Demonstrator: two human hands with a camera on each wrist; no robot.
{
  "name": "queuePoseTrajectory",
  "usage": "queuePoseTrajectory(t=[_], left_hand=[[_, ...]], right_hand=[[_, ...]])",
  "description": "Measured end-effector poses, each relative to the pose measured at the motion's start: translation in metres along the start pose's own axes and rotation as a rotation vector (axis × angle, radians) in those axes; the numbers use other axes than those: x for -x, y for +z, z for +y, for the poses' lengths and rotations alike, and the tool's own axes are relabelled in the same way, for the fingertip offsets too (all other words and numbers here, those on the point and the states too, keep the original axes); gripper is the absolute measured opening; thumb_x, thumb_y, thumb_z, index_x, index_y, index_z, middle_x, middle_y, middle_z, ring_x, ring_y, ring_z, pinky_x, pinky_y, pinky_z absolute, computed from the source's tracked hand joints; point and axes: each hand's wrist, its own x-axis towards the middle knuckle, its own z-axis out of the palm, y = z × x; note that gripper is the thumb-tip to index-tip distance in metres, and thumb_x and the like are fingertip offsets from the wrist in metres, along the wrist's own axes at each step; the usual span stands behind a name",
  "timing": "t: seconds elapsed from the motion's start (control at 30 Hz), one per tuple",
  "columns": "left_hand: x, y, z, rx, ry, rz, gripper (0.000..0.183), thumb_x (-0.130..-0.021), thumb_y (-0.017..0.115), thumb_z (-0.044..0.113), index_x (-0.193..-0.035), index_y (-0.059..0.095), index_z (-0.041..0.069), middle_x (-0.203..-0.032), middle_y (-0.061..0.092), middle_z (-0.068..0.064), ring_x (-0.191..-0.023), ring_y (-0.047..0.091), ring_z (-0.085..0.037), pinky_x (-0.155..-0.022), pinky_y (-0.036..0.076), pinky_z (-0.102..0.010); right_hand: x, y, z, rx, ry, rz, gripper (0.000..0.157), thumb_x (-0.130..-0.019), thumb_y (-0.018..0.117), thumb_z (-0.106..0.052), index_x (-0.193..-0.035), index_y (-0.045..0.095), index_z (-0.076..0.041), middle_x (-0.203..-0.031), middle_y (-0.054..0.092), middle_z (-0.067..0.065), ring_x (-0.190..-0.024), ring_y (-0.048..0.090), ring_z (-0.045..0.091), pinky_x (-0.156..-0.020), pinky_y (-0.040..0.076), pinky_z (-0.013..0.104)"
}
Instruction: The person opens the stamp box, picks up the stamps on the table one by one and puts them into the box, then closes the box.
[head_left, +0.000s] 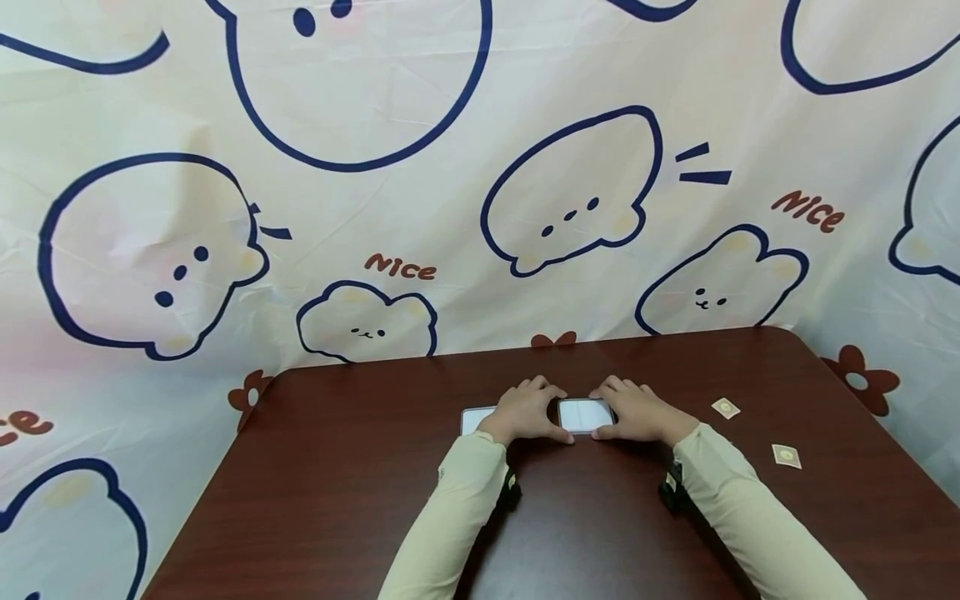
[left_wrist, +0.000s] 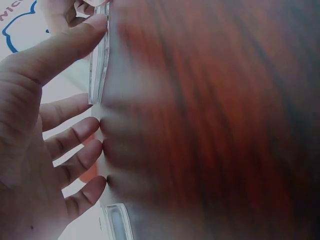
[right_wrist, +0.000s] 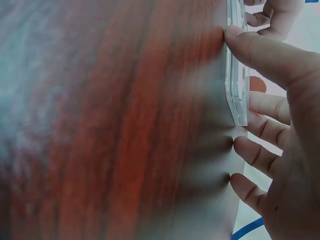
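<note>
A flat, clear plastic case [head_left: 585,416] with a whitish top lies on the table between both hands. My left hand [head_left: 527,411] grips its left end, thumb on the near edge and index finger at the far edge. At the right end, my right hand [head_left: 637,412] holds it the same way. In the left wrist view the other fingertips [left_wrist: 89,152] touch the tabletop beside the case [left_wrist: 99,65]. The right wrist view shows the thumb [right_wrist: 237,36] against the near side of the case [right_wrist: 236,95]. A second clear case [head_left: 474,418] lies left, partly hidden behind my left hand.
Two small, pale square cards [head_left: 726,407] [head_left: 787,456] lie on the right part of the dark brown wooden table [head_left: 337,483]. Behind its far edge hangs a white cloth [head_left: 450,208] printed with blue-outlined cartoon animals.
</note>
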Motion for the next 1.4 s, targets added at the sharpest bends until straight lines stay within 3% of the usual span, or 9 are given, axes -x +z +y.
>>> queuePoseTrajectory(t=[0.53,1.1,1.4], left_hand=[[-0.003,0.0,0.006,0.038,-0.008,-0.012,0.068,-0.078,0.07,0.061,-0.134,0.055,0.027,-0.133,0.05,0.0,-0.117,0.05,-0.019,-0.097,0.043,-0.038],[-0.001,0.002,0.003,0.062,-0.019,-0.011,0.068,-0.078,0.073,0.057,-0.135,0.055,0.024,-0.136,0.048,0.0,-0.121,0.048,-0.02,-0.1,0.041,-0.04],[0.001,0.0,0.001,0.068,-0.028,-0.018,0.06,-0.081,0.072,0.052,-0.133,0.056,0.024,-0.136,0.048,-0.001,-0.121,0.048,-0.022,-0.101,0.041,-0.043]], right_hand=[[0.003,-0.008,0.002,-0.073,-0.004,-0.017,0.065,-0.082,0.073,-0.045,-0.13,0.055,-0.005,-0.126,0.05,0.016,-0.107,0.051,0.03,-0.089,0.041,0.054],[0.012,-0.015,-0.002,-0.116,0.008,0.011,0.064,-0.081,0.075,-0.044,-0.128,0.057,-0.004,-0.123,0.051,0.012,-0.102,0.051,0.022,-0.089,0.046,0.044],[0.028,-0.01,-0.01,-0.146,-0.046,-0.013,0.066,-0.079,0.076,-0.047,-0.126,0.057,-0.004,-0.117,0.052,0.007,-0.098,0.051,0.018,-0.085,0.047,0.038]])
